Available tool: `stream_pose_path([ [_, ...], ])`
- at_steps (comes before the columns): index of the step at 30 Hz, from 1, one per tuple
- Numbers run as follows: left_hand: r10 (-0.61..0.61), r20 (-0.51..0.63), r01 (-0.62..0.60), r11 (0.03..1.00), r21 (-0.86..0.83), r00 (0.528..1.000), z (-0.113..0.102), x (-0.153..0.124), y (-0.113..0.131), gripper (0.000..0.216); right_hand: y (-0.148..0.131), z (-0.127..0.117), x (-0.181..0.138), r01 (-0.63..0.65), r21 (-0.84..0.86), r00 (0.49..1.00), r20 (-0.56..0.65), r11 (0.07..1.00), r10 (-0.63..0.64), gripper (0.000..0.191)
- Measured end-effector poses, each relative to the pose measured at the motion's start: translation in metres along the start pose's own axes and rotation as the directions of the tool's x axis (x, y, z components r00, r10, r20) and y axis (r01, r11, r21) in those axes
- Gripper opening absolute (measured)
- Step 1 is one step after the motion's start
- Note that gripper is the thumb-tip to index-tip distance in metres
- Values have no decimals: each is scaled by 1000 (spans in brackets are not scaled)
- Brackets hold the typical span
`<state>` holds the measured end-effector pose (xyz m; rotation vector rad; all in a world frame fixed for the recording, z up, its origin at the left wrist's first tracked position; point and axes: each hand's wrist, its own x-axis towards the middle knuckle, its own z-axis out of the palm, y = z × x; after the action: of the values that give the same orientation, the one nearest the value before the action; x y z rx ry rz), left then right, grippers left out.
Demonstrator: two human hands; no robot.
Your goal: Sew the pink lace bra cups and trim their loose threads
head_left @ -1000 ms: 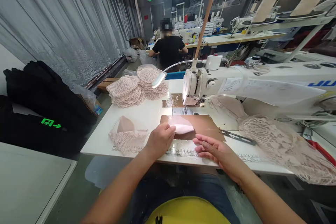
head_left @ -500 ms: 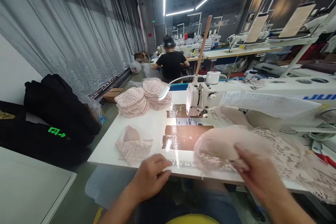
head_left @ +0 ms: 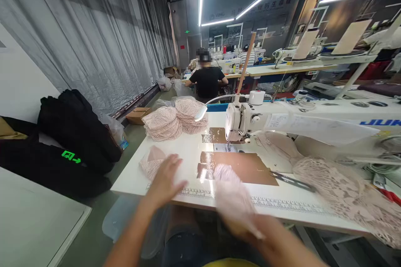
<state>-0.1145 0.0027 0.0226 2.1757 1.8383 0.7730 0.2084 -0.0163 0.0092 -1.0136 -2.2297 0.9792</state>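
Observation:
My left hand [head_left: 165,181] reaches over the left part of the sewing table, thumb and fingers apart. It partly covers a small pink lace bra cup [head_left: 152,160] that lies there; whether it touches the cup I cannot tell. Blurred by motion, my right hand [head_left: 244,223] grips a pale pink bra cup [head_left: 233,194] above the table's front edge. Its fingertips are hidden under the fabric. Beyond it stands a white sewing machine [head_left: 239,121], its needle area lit by a lamp [head_left: 201,112].
Stacked pink lace pieces [head_left: 163,123] sit at the table's back left. More lace fabric [head_left: 338,183] lies at the right and hangs over the edge. Black scissors or tweezers [head_left: 293,180] rest beside it. A ruler strip [head_left: 282,204] runs along the front. A person [head_left: 206,79] sits ahead.
My right hand has brought the pink cup left and nearer to me, uncovering the dark metal tool. My left hand has moved left and forward over the lace cup, its fingers spreading.

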Motion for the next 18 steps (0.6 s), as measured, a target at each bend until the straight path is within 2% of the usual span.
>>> stream_pose_path([
  [1, 94, 132, -73, 984, -160, 987, 1, -4, 19, 72, -6, 9, 8, 41, 19, 995, 92, 999, -42, 9],
  [2, 217, 292, -113, 936, -335, 931, 3, -9, 39, 81, -13, 17, 16, 83, 50, 983, 160, 995, -90, 6],
  [3, 335, 415, -110, 870, -480, 846, 6, -14, 57, 82, -20, 22, 23, 126, 73, 971, 195, 989, -138, 9],
  [4, 416, 462, -95, 815, -572, 783, 9, -18, 71, 80, -26, 24, 28, 180, 75, 967, 167, 981, -190, 11],
  [5, 386, 450, -44, 796, -604, 805, 13, -21, 82, 70, -31, 23, 31, 219, 31, 967, 127, 975, -221, 13],
  [6, 334, 441, 8, 790, -613, 833, 17, -23, 87, 49, -35, 18, 32, 270, -30, 960, 79, 962, -267, 14],
  [7, 242, 413, 59, 802, -595, 878, 20, -24, 89, 34, -37, 11, 33, 324, -102, 946, 13, 940, -324, 13],
  [9, 8, 272, 138, 847, -514, 962, 23, -25, 80, 23, -38, -9, 31, 410, -214, 889, -121, 886, -441, 16],
  [11, -153, 111, 186, 884, -428, 982, 22, -26, 67, 21, -36, -28, 31, 430, -273, 816, -291, 861, -500, 21],
  [12, -179, 73, 193, 892, -410, 981, 23, -26, 61, 22, -35, -35, 31, 415, -282, 783, -373, 865, -497, 23],
  [13, -189, 74, 203, 887, -414, 979, 24, -25, 57, 24, -33, -39, 31, 386, -270, 764, -443, 882, -470, 24],
  [14, -166, 124, 205, 868, -453, 978, 28, -21, 56, 25, -32, -39, 31, 362, -237, 762, -481, 902, -433, 23],
  [16, -157, 208, 247, 802, -543, 966, 43, -4, 62, 24, -27, -33, 32, 298, -66, 843, -449, 952, -295, 18],
  [17, -107, 261, 241, 793, -560, 959, 55, 11, 69, 26, -23, -27, 33, 234, 50, 902, -384, 971, -198, 15],
  [18, -49, 311, 228, 787, -573, 949, 70, 28, 79, 28, -16, -22, 34, 165, 152, 957, -264, 975, -121, 15],
])
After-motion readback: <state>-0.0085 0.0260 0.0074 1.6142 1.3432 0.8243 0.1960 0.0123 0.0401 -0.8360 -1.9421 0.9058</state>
